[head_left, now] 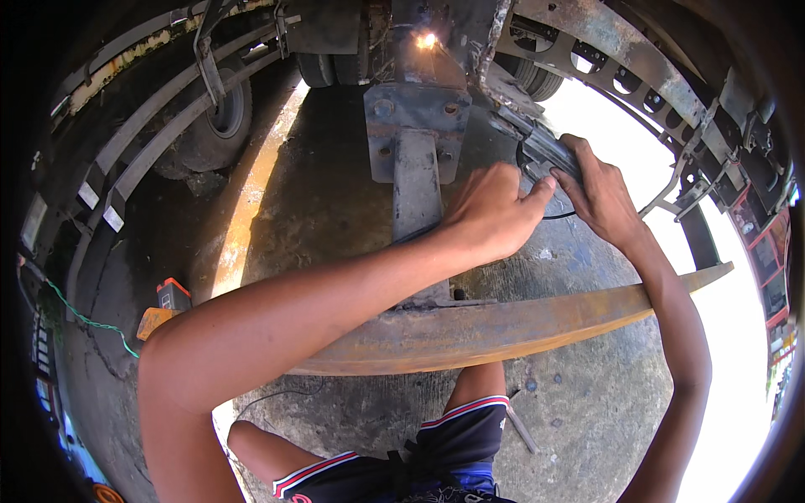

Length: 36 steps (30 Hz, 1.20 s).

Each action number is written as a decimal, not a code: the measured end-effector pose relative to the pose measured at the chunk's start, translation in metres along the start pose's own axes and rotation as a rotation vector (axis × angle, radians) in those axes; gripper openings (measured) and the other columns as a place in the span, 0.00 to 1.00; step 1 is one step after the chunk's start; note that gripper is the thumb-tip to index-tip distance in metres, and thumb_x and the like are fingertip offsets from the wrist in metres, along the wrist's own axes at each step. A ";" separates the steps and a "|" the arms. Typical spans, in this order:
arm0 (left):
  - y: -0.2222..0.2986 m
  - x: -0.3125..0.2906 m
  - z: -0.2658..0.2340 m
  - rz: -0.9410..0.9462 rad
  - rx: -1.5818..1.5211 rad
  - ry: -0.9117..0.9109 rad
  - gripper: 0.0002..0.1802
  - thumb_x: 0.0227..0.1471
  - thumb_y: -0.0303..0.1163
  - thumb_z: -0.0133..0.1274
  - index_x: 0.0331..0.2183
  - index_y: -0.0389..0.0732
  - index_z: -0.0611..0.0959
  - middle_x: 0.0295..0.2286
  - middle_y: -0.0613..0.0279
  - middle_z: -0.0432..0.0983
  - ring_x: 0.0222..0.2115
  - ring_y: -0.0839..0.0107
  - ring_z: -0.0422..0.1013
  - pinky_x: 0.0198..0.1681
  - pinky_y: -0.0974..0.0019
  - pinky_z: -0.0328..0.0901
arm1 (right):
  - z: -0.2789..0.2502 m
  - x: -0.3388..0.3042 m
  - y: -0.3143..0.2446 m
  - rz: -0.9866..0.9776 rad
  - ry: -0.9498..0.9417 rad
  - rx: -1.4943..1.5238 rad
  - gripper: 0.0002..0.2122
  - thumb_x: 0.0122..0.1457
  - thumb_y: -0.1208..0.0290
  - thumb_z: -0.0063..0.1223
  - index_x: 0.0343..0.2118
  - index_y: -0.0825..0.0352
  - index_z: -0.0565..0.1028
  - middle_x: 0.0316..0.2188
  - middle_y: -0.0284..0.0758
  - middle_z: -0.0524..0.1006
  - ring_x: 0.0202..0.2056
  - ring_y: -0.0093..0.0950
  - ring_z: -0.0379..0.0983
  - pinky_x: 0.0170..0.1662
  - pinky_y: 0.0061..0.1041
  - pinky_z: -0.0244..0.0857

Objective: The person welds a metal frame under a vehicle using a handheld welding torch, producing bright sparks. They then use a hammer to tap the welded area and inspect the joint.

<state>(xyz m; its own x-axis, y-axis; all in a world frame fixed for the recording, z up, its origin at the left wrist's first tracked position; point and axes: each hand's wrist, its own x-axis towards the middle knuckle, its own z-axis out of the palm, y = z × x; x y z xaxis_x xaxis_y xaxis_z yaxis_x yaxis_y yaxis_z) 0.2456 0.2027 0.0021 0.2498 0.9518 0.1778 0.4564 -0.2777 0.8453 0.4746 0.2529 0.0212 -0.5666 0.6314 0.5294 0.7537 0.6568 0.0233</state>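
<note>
My right hand (605,191) is wrapped around a dark grey welding electrode holder (541,144), right of the steel post. Up and to the left of the holder, a bright welding arc (427,40) glows on the upright steel beam (428,67). Close beside the holder, my left hand (496,210) is closed with its fingers curled and thumb pointing right; whatever it may hold is hidden. A thin black cable (560,216) loops between the two hands. Beneath the arc is a bolted steel plate (381,138), joined to a square steel post (417,186).
A rusty curved steel bar (470,335) crosses in front of my legs. Truck frame rails (159,113) and a wheel (220,117) stand at left, a perforated chassis beam (612,50) at upper right. An orange-and-black tool (170,298) sits by my left elbow; a metal rod (521,427) lies on the concrete.
</note>
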 end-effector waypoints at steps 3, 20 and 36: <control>0.000 -0.001 -0.001 0.000 0.001 -0.003 0.31 0.70 0.53 0.50 0.27 0.34 0.82 0.20 0.60 0.76 0.26 0.69 0.74 0.35 0.55 0.68 | 0.001 0.000 -0.001 -0.024 0.025 0.012 0.22 0.67 0.69 0.61 0.60 0.66 0.65 0.39 0.54 0.83 0.38 0.56 0.81 0.38 0.49 0.75; 0.001 -0.001 0.001 0.011 0.084 0.042 0.34 0.70 0.55 0.47 0.35 0.29 0.86 0.21 0.52 0.79 0.28 0.63 0.78 0.38 0.53 0.72 | 0.007 0.001 0.004 -0.068 0.064 0.022 0.23 0.66 0.71 0.62 0.60 0.66 0.65 0.40 0.53 0.83 0.38 0.54 0.82 0.37 0.48 0.76; 0.001 -0.001 0.003 0.010 0.091 0.032 0.35 0.69 0.57 0.48 0.45 0.30 0.87 0.27 0.48 0.83 0.32 0.61 0.80 0.41 0.55 0.73 | 0.003 -0.002 0.004 0.000 0.034 -0.018 0.21 0.67 0.69 0.61 0.58 0.67 0.67 0.34 0.51 0.83 0.32 0.52 0.82 0.33 0.46 0.74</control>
<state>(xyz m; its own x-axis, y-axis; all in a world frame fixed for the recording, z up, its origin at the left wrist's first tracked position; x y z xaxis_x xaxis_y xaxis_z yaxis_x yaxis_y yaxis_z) 0.2487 0.2015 0.0008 0.2286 0.9521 0.2033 0.5301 -0.2969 0.7942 0.4777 0.2558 0.0179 -0.5553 0.6169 0.5577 0.7597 0.6491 0.0384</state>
